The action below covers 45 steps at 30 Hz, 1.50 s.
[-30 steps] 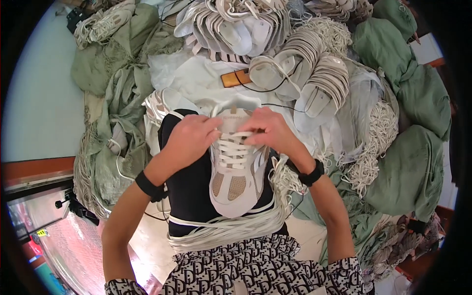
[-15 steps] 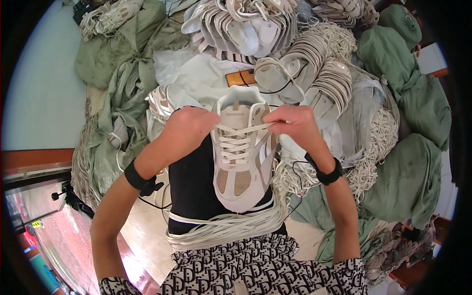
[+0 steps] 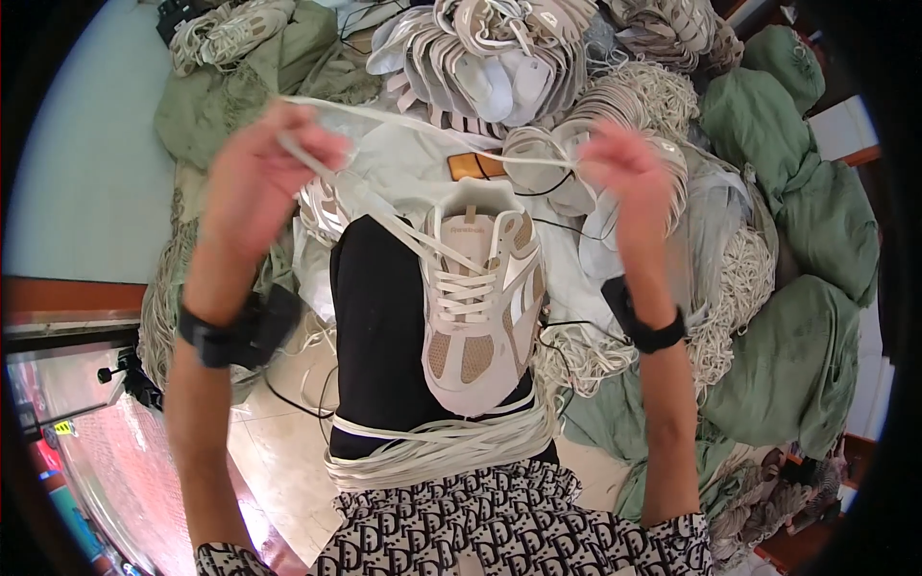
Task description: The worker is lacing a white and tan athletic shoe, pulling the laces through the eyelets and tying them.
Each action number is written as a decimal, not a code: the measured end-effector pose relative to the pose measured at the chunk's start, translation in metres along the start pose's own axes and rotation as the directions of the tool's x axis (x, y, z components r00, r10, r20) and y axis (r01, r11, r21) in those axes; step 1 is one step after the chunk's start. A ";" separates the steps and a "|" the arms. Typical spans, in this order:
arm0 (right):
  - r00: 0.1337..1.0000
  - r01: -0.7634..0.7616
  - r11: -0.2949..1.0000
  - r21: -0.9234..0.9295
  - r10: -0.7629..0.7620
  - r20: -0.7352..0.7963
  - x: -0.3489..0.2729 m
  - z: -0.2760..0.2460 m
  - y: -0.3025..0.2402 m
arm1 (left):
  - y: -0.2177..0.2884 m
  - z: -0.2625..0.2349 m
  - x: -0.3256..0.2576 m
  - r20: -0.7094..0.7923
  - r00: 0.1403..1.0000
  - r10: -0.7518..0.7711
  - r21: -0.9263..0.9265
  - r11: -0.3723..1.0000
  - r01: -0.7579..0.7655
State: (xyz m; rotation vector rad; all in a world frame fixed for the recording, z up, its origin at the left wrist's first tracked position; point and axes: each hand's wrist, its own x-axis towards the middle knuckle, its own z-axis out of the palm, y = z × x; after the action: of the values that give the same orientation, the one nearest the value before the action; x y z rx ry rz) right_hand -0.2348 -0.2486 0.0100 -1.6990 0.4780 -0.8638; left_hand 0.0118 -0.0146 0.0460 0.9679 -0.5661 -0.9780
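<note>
The shoe lies on the person's lap, on a black-clad thigh, toe toward the body and heel away. It is a pale beige and white trainer with tan mesh patches over the toe and tan side panels. The lace already crosses the lower and middle eyelets in neat bars, so the lacing looks mostly done; what seems left is to draw the two free ends tight and tie or tuck them at the top.

Both ends run up and out from the top eyelets. The left hand is raised and closed, its fingers pinching one lace end, which stretches in a taut line from the tongue. The right hand is raised on the other side, its fingers pressed together on the other end; the hand is blurred, so the exact grip is hard to read. Each wrist wears a black band.

A bundle of loose laces lies across the lap just below the toe. Beyond the shoe sits a heap of white and beige shoe uppers, an orange tag and more tangled laces. Green cloth sacks lie at the right and upper left.
</note>
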 end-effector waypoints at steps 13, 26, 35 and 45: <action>0.849 -0.232 0.892 0.389 -0.010 0.529 -0.038 0.066 0.009 | 0.138 -0.258 -0.074 -0.752 0.628 0.201 0.059 0.969 -0.239; 1.000 -0.027 0.761 0.649 0.023 0.014 0.020 -0.309 -0.060 | 0.134 -0.339 -0.118 -0.871 0.438 0.223 0.174 0.973 -0.151; 0.936 -0.074 0.904 0.421 0.208 -0.283 -0.036 -0.472 -0.042 | 0.137 -0.404 -0.114 -0.904 0.363 0.224 0.113 0.947 -0.302; 0.892 -0.387 0.891 0.238 0.428 -0.148 -0.028 -0.249 0.021 | 0.228 -0.470 -0.174 -0.686 0.667 0.289 0.283 0.951 -0.122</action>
State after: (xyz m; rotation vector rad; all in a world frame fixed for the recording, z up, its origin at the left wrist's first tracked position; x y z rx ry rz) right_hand -0.4377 -0.3970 0.0107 -1.2649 0.8232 -0.7411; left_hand 0.3900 0.3846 0.0236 1.3516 -0.0927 -0.2603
